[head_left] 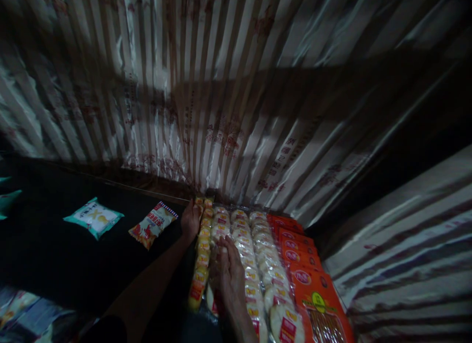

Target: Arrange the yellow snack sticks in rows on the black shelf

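Head camera view, dimly lit, with places told as on a clock face laid over the scene: a bare left hand (190,221) is between seven and eight o'clock, its fingers bent around the far end of a narrow row of yellow, clear-wrapped packs (202,257); whether it grips them cannot be told. At six o'clock a bare right hand (231,274) stretches out flat, fingers extended and close together, over the leftmost row of round white packs in clear plastic (221,217), just beside the yellow row; its palm is hidden. Two more white rows lie towards five o'clock: a middle row of white packs with yellow-and-red labels (244,242) and a right-hand row of similar packs (271,264). Beyond them, also near five o'clock, flat bright orange packets (304,279) overlap one another. All rest on a black surface (92,279). At eight o'clock, left of the left hand and apart from it, lies a red-and-white pillow-shaped packet (154,225); further out, past eight o'clock, a turquoise-and-white pillow-shaped packet (96,217). From ten to two o'clock hangs pleated, pale-and-brown striped, shiny sheeting (224,111) with reddish prints.
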Demonstrator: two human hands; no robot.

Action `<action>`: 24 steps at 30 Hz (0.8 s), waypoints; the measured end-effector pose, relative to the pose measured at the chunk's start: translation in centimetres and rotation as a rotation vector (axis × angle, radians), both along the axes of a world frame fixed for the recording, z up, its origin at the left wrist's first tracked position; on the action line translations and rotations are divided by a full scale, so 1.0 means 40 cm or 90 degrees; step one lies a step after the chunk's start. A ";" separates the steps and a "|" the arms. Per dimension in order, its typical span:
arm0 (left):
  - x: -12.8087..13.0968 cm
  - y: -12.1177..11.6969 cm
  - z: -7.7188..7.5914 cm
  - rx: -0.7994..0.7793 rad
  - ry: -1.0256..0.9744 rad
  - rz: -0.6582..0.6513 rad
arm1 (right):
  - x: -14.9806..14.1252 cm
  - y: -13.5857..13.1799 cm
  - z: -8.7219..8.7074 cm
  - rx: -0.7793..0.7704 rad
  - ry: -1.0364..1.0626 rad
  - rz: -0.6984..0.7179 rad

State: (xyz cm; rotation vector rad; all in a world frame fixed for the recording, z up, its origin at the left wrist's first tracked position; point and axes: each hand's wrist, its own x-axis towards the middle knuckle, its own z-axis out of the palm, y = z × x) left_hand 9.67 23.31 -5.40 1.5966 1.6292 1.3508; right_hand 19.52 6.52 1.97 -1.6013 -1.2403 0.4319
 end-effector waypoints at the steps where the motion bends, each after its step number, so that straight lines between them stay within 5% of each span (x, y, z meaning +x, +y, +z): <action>1: -0.001 0.000 0.000 0.001 -0.012 0.004 | 0.001 -0.004 0.001 0.002 -0.001 -0.003; 8: -0.036 -0.041 0.006 0.024 -0.022 0.026 | -0.005 -0.026 0.001 0.003 0.005 -0.001; 18: -0.067 -0.261 0.034 -0.022 -0.066 -0.066 | -0.032 -0.080 0.005 -0.013 0.034 0.002; 24: -0.042 -0.321 0.059 -0.079 -0.132 -0.075 | -0.055 -0.117 -0.013 -0.029 0.052 -0.005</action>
